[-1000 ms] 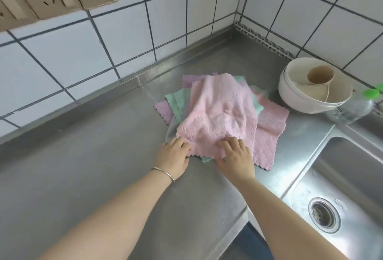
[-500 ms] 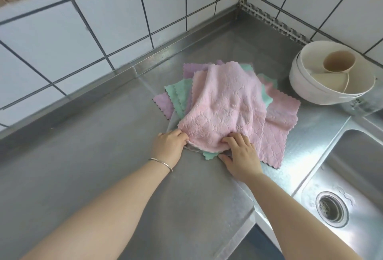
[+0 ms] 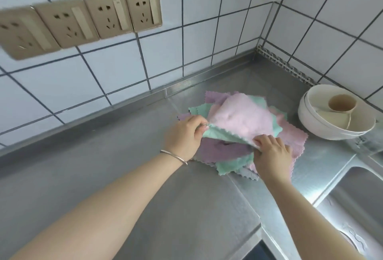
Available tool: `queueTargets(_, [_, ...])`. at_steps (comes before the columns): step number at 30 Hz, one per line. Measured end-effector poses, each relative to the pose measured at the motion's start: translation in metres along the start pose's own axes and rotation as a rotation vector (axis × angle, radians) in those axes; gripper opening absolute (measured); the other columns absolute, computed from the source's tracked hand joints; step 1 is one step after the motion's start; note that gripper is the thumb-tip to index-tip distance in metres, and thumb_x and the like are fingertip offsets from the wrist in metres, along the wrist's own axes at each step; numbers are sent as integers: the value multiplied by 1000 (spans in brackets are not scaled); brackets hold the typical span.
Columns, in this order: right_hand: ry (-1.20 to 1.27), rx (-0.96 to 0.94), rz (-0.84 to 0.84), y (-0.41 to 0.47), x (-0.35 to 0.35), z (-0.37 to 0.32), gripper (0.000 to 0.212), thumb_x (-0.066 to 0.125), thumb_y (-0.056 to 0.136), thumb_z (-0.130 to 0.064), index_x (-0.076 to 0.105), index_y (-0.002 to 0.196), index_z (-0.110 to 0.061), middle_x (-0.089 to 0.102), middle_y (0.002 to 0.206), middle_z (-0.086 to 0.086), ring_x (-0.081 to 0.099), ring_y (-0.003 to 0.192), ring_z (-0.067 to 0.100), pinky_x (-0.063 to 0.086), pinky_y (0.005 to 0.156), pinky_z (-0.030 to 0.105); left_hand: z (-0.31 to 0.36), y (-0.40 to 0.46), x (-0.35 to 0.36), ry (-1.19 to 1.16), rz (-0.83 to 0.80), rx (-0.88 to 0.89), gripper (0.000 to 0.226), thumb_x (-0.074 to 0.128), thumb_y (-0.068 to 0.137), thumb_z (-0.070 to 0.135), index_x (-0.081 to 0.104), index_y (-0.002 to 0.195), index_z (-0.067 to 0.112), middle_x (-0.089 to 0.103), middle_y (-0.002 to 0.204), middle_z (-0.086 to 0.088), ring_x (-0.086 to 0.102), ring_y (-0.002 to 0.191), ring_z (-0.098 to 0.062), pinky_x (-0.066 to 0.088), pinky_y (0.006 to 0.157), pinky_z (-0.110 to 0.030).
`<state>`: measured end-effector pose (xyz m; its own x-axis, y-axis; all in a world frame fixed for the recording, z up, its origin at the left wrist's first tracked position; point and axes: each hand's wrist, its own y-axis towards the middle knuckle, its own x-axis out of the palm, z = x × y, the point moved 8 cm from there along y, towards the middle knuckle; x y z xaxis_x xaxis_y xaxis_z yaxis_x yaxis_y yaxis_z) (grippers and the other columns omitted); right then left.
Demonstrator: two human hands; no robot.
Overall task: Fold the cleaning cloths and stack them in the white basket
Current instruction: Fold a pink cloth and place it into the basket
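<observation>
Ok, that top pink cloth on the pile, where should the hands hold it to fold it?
By the two near corners, coming from the front edge. The pink cloth lies draped over the pile, and its scalloped near edge is already lifted off the cloths below. The left hand pinches one corner and the right hand the other, which probably keeps the edge taut for a fold away.

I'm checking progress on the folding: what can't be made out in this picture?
- White basket: none shows in the head view.
- Cloth pile: count unclear; the lifted pink cloth and both hands cover it.
- Bottle beside the bowls: blurred, cut by the right edge.
</observation>
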<state>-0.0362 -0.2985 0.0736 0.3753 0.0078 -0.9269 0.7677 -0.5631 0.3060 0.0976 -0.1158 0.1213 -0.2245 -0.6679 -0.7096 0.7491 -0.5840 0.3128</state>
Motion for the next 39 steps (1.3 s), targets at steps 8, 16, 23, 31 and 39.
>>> queueTargets(8, [452, -10, -120, 33, -151, -50, 7, 67, 84, -14, 62, 85, -19, 57, 67, -3, 45, 54, 15, 35, 43, 15, 7, -42, -173, -67, 179, -102, 10, 59, 88, 28, 64, 87, 19, 51, 59, 14, 49, 54, 5, 34, 54, -7])
queueTargets(16, [700, -117, -404, 21, -142, -197, 18, 69, 83, -25, 67, 87, -8, 68, 80, 12, 57, 62, 14, 44, 60, 26, -59, -138, -315, 139, 140, -342, 19, 57, 89, 28, 54, 72, 35, 51, 55, 9, 46, 49, -4, 32, 51, -7])
queueTargets(23, [855, -223, -416, -16, -120, -305, 25, 62, 88, -27, 60, 84, -2, 59, 73, 8, 48, 59, 16, 34, 54, 26, -106, -208, -396, 299, 408, -484, 11, 58, 89, 22, 68, 93, 20, 65, 79, 1, 58, 76, -17, 36, 67, -23])
queueTargets(31, [830, -361, -517, -76, -87, -325, 11, 65, 86, -13, 65, 77, -18, 52, 68, 9, 40, 60, 18, 30, 43, 13, -114, -311, -382, 279, 370, -497, 16, 59, 85, 29, 62, 79, 43, 66, 79, 12, 58, 71, -8, 44, 67, -26])
queueTargets(39, [359, -436, -785, -197, 54, -251, 72, 67, 81, -10, 48, 57, -75, 56, 85, -24, 55, 94, 11, 41, 80, 23, -171, -418, -214, 520, -207, -451, 6, 62, 67, 40, 62, 71, 36, 60, 61, 23, 58, 52, 2, 34, 45, -11])
